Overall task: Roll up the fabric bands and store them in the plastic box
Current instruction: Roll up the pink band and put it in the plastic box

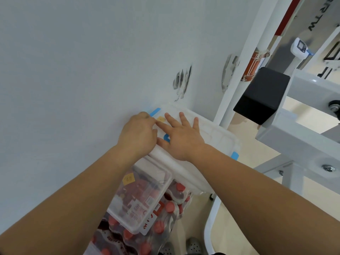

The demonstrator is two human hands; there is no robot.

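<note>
A white translucent plastic box (219, 137) with its lid on and blue clips stands against the pale wall. My right hand (182, 135) lies flat on the lid, fingers straight and spread. My left hand (139, 133) is at the box's left end with curled fingers near a blue clip (155, 111); whether it grips the clip is not plain. A blue handle (166, 138) shows between my hands. No fabric bands are visible.
Below the box sits a clear lidded container (143, 199) on shrink-wrapped packs of red-capped bottles (165, 214). White gym-machine frames with a black pad (263, 94) stand close on the right. The wall fills the left.
</note>
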